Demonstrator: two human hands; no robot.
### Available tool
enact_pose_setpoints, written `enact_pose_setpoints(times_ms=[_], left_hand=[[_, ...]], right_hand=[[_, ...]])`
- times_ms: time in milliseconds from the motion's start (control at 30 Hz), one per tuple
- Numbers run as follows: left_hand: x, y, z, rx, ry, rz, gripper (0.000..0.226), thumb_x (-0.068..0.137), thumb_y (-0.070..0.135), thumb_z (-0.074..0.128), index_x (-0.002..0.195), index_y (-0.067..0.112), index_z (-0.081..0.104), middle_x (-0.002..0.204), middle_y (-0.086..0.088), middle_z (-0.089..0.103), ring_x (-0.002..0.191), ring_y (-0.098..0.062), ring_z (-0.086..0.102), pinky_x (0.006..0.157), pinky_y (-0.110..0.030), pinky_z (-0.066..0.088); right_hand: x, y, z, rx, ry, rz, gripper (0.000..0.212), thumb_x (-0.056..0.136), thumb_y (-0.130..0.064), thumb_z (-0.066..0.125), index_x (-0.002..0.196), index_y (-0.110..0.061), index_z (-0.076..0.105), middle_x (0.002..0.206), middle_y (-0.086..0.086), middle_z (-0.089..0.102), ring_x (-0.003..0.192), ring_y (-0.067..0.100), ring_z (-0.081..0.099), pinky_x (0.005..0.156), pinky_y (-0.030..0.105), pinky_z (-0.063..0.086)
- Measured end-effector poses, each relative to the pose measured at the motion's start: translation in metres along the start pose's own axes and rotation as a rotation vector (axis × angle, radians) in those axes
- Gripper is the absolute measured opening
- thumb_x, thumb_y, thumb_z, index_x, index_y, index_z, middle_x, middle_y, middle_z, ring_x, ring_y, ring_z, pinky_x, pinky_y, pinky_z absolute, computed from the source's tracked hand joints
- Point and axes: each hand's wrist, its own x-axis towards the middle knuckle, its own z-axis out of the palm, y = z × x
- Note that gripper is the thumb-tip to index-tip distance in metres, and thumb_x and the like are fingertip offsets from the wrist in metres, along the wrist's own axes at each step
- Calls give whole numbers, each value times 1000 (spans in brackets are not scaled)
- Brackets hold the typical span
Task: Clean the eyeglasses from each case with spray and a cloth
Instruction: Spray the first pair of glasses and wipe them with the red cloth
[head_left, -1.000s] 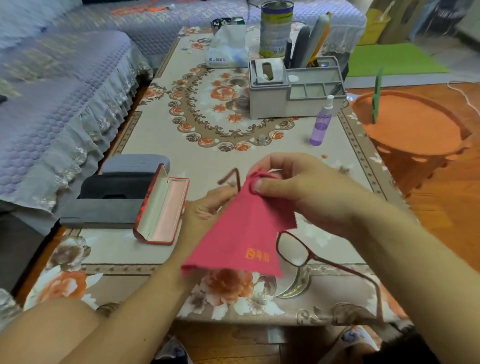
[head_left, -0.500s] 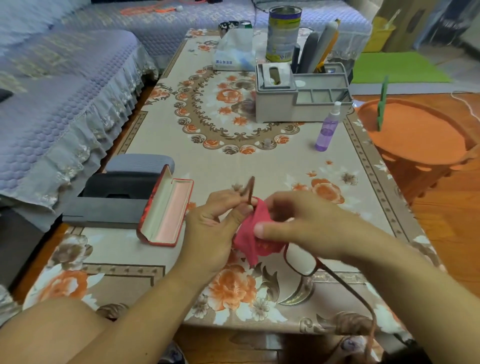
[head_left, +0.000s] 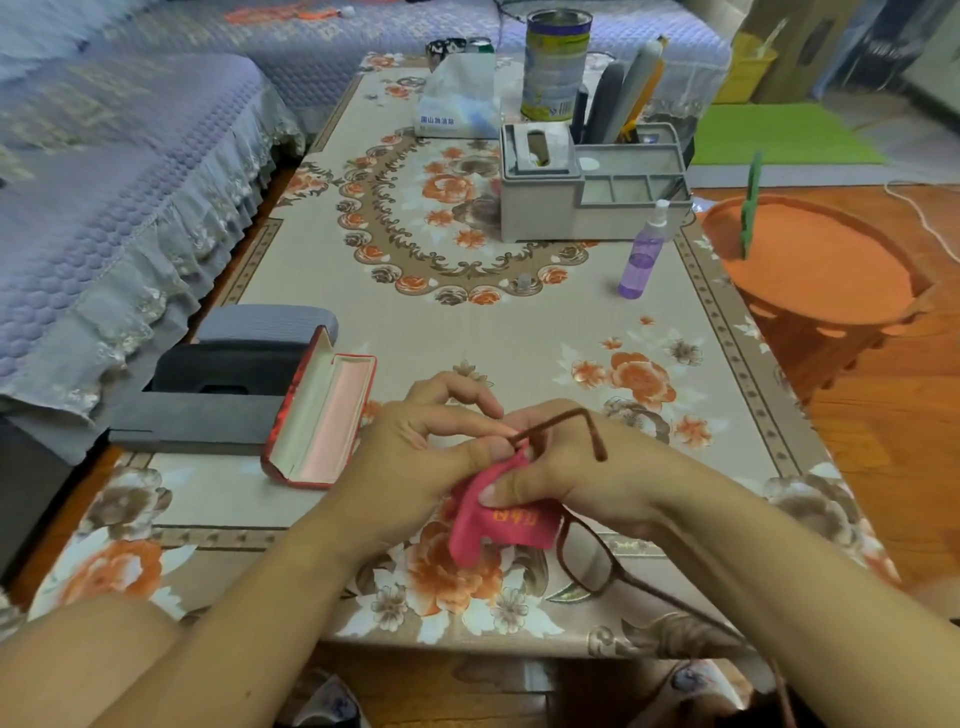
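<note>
while held low over the desk (head_left: 519, 332), brown eyeglasses (head_left: 587, 558) are pinched with a pink cloth (head_left: 498, 525) by right hand (head_left: 566, 467) and left hand (head_left: 415, 457); open red case (head_left: 319, 421) left, purple spray bottle (head_left: 641, 257) beyond.

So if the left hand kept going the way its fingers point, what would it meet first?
The left hand points right, so it would almost at once meet the right hand holding the red cloth on the eyeglasses; they look nearly touching.

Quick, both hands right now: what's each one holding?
Left hand: pinching the eyeglasses frame.
Right hand: pinching the red cloth over a lens.
</note>
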Motion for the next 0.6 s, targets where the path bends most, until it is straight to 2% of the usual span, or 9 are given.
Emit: enact_pose_setpoints(times_ms=[33, 100, 133, 233, 300, 400, 433, 500, 600], left_hand=[[-1, 0, 1, -6, 8, -7, 21, 72, 37, 78, 88, 24, 84, 107, 8, 66, 120, -21, 59, 111, -53, 42], [-1, -2, 0, -68, -4, -23, 17, 74, 29, 82, 88, 19, 84, 108, 8, 65, 120, -17, 59, 107, -42, 46], [-1, -2, -1, -118, -12, -31, 13, 76, 24, 83, 87, 18, 84, 109, 7, 65, 118, -15, 60, 104, -35, 47], [1, -1, -3, -257, 39, -26, 18, 73, 32, 86, 87, 21, 83, 107, 4, 66, 110, -13, 62, 96, -27, 49], [2, -1, -3, -273, 77, 3, 25, 72, 42, 86, 88, 23, 83, 105, 4, 65, 106, -11, 62, 93, -23, 48], [1, -1, 1, -243, 58, 27, 8, 81, 27, 78, 87, 25, 83, 103, 0, 64, 105, -8, 62, 94, -21, 48], [0, -1, 3, -221, 50, 22, 9, 80, 21, 77, 86, 24, 83, 102, 0, 65, 105, -7, 63, 94, -20, 47], [-1, -3, 6, -195, 31, 2, 11, 80, 16, 76, 88, 19, 83, 101, 5, 65, 104, -10, 63, 95, -23, 48], [-1, -5, 6, -178, 44, -44, 13, 81, 21, 76, 92, 18, 83, 109, -9, 66, 108, -22, 64, 98, -36, 50]], right_hand=[[1, 1, 0, -31, 6, -18, 22, 80, -7, 79, 96, 5, 70, 94, 27, 73, 90, 42, 71, 94, 53, 55], [0, -1, -3, -50, -20, -29, 5, 92, -7, 70, 90, -4, 74, 87, 18, 75, 82, 29, 73, 84, 40, 59], [-2, -2, -5, -14, -58, -8, 12, 97, -5, 63, 93, -3, 74, 86, 20, 74, 81, 25, 71, 80, 35, 58], [-5, 0, -13, 132, -241, 30, 24, 100, -3, 52, 115, 12, 62, 108, 40, 65, 100, 39, 65, 97, 49, 51], [-5, 1, -16, 162, -275, 39, 18, 97, 3, 54, 109, 8, 66, 101, 34, 68, 96, 38, 66, 96, 50, 52], [-4, 1, -15, 117, -239, 48, 41, 90, 15, 59, 71, -17, 74, 65, -3, 66, 63, 10, 63, 68, 21, 51], [-2, 3, -13, 77, -206, 36, 45, 87, 15, 64, 62, -22, 72, 59, -8, 60, 58, 7, 58, 67, 20, 48], [2, 8, -7, 21, -137, 24, 39, 82, 8, 74, 60, -24, 71, 61, -5, 60, 61, 12, 58, 71, 28, 49], [1, 6, 2, 93, -57, -6, 12, 90, -3, 71, 84, -12, 75, 79, 12, 71, 73, 22, 67, 76, 34, 56]])
